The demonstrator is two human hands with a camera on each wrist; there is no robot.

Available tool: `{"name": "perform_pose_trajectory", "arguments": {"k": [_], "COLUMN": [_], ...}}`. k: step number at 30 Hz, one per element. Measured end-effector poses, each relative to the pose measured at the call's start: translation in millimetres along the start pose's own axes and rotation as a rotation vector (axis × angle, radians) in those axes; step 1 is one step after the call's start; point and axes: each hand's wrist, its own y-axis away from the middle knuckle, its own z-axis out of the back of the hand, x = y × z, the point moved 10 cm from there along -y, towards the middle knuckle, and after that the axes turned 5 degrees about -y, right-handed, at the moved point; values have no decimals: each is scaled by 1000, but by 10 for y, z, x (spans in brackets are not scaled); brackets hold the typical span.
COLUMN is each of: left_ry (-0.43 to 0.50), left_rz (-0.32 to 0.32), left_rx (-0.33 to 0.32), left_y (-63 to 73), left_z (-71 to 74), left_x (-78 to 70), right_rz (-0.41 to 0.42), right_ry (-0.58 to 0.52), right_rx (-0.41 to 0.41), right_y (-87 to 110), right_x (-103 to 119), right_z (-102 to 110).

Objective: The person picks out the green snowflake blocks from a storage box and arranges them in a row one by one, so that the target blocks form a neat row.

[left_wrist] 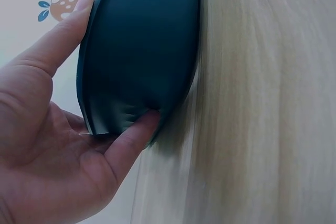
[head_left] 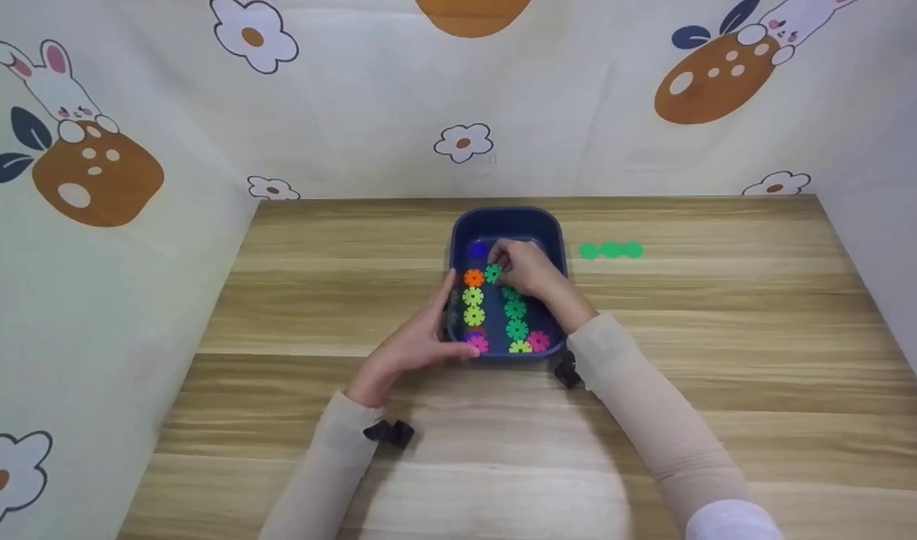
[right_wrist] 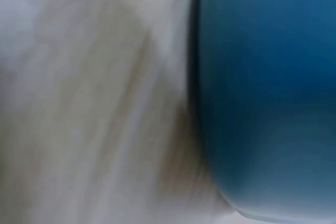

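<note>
A dark blue tray (head_left: 503,225) with raised walls stands on the table. My left hand (head_left: 421,334) grips its near left corner, thumb at the front wall and fingers along the left side; the left wrist view shows the thumb (left_wrist: 134,140) against the outer wall. Inside the tray, my right hand (head_left: 527,266) has bent fingers pinching a green notched interlocking disc (head_left: 493,274). Left of it lie an orange disc (head_left: 473,277) and yellow discs (head_left: 473,306). More green discs (head_left: 515,319) run down the right side, partly hidden under that hand. The right wrist view shows only the tray's outer wall (right_wrist: 268,93).
Three green discs (head_left: 611,250) lie in a row on the wooden table (head_left: 338,300), right of the tray. Pink discs (head_left: 538,341) sit near the tray's front wall and a blue disc (head_left: 478,249) towards its back. A patterned cloth (head_left: 368,120) hangs behind.
</note>
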Motion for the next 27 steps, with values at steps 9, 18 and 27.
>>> {"name": "perform_pose_trajectory", "arguments": {"k": [9, 18, 27], "left_ry": [26, 26, 8], "left_rz": [48, 18, 3], "left_rx": [-47, -21, 2], "left_y": [162, 96, 9], "left_z": [35, 4, 3], "left_x": [154, 75, 7], "right_rz": [59, 74, 51], "right_ry": [-52, -185, -362], "right_rx": [36, -31, -98], "right_y": [-58, -10, 39], "right_x": [156, 121, 63], "right_z": [-159, -18, 152]}}
